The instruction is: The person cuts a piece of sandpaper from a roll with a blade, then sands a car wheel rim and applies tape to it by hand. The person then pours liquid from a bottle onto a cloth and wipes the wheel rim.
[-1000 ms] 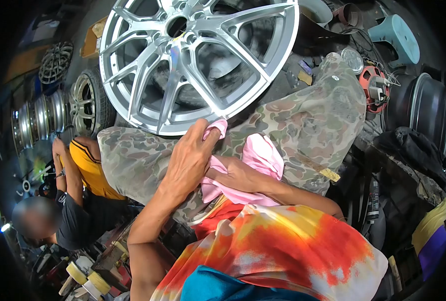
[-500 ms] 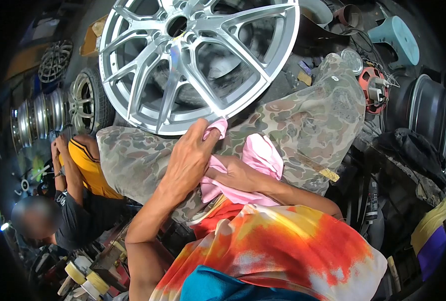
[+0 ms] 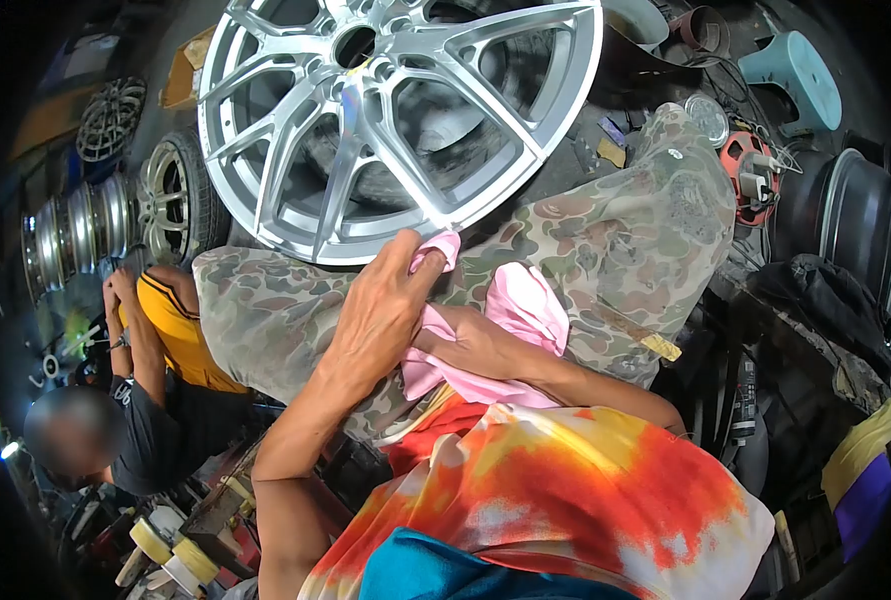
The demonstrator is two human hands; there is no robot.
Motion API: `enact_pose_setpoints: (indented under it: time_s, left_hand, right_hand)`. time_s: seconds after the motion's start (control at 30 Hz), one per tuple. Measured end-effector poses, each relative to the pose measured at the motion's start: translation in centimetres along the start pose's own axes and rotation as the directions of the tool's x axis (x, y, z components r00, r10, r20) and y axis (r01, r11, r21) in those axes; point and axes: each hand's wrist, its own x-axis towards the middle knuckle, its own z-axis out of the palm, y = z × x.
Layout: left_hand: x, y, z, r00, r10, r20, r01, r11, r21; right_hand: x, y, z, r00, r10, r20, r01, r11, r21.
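A silver multi-spoke wheel rim [image 3: 350, 170] fills the upper middle of the head view, its near edge just beyond my hands. My left hand [image 3: 377, 310] is closed on a pink cloth [image 3: 527, 305], and a folded end of it pokes up between thumb and fingers close to the rim's edge. Lower down, my right hand [image 3: 470, 342] is wrapped in the same cloth and grips it, its fingertips partly hidden behind the left hand. Folds of cloth hang below and to the right of that hand, over my camouflage trousers [image 3: 605, 240].
At left sits another person [image 3: 165, 420] with hands clasped. Behind them stand a tyred wheel [image 3: 170, 205] and a row of rims [image 3: 80, 225]. To the right are a light blue stool [image 3: 800, 75], an orange cable reel [image 3: 750, 175] with cords, and a dark rim [image 3: 845, 220].
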Motion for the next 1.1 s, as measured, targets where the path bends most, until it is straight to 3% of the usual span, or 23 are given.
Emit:
enact_pose_setpoints:
  time_s: [0.1, 0.23, 0.5, 0.73, 0.8, 1.03, 1.1]
  left_hand:
    - [-0.5, 0.0, -0.3, 1.0, -0.008, 0.007, 0.008, 1.0, -0.014]
    - [-1.2, -0.1, -0.3, 0.998, -0.061, 0.014, 0.061, 0.998, -0.033]
    - [-0.4, -0.1, -0.1, 0.999, -0.052, 0.004, 0.052, 0.998, -0.04]
    - [-0.2, -0.1, 0.4, 1.0, -0.011, -0.029, 0.011, 1.0, -0.012]
    - [-0.4, -0.3, 0.4, 0.999, -0.054, -0.004, 0.054, 0.998, -0.018]
    - [-0.2, -0.1, 0.2, 0.998, -0.024, -0.05, 0.023, 0.999, -0.03]
    - [-0.5, 0.2, -0.4, 0.999, -0.043, 0.004, 0.043, 0.998, -0.036]
  right_hand:
    - [-0.1, 0.0, -0.1, 0.997, 0.078, 0.004, -0.077, 0.99, -0.12]
    - [-0.2, 0.3, -0.1, 0.994, 0.102, 0.038, -0.097, 0.988, -0.117]
    - [-0.1, 0.4, 0.0, 1.0, 0.001, 0.02, 0.0, 1.0, -0.029]
    - [-0.1, 0.9, 0.0, 1.0, -0.024, 0.01, 0.025, 0.997, -0.066]
    - [-0.2, 0.2, -0.2, 0.998, 0.057, 0.027, -0.055, 0.994, -0.09]
    - [0.1, 0.3, -0.1, 0.999, 0.05, 0.021, -0.049, 0.997, -0.059]
    - [0.1, -0.8, -0.1, 0.993, 0.118, 0.026, -0.116, 0.99, -0.081]
